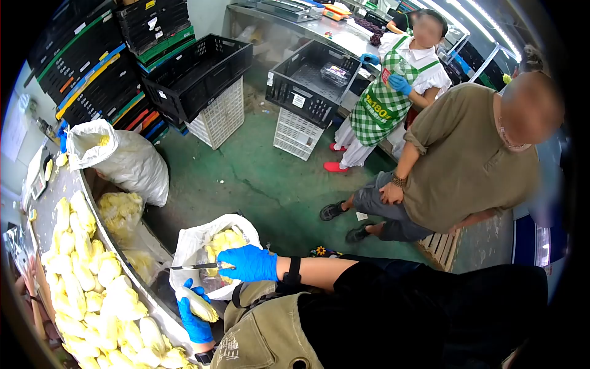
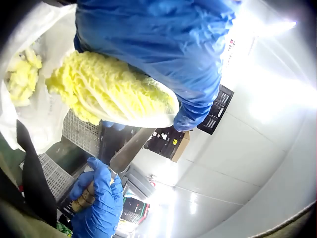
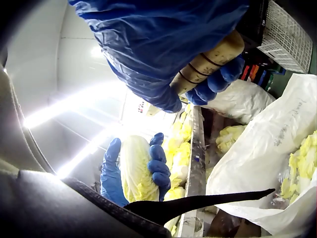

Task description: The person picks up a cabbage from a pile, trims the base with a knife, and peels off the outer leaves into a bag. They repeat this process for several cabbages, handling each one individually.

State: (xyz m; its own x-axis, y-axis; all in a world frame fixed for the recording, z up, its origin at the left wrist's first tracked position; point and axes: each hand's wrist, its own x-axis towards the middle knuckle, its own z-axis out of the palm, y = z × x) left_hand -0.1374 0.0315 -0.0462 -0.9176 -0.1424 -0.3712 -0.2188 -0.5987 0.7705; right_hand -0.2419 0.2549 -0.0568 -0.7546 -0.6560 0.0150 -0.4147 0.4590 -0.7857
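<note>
My left hand (image 1: 195, 313), in a blue glove, grips a small yellow napa cabbage (image 2: 116, 91) with fingers on one side and thumb on the other. In the right wrist view the cabbage stands upright in that hand. My right hand (image 1: 249, 263), also gloved in blue, holds a knife by its worn wooden handle (image 3: 208, 62). The knife blade (image 1: 193, 267) points left in the head view, a little above the cabbage. Beneath both hands is a white sack (image 1: 184, 246) with yellow leaves (image 1: 224, 242) in it.
Many cabbages (image 1: 92, 270) are heaped on the curved table at left. A full white sack (image 1: 138, 166) stands behind it. Black crates (image 1: 203, 67) sit on white baskets (image 1: 218, 114). One person in a checked apron (image 1: 384, 111) and another in a brown shirt (image 1: 473, 160) stand to the right.
</note>
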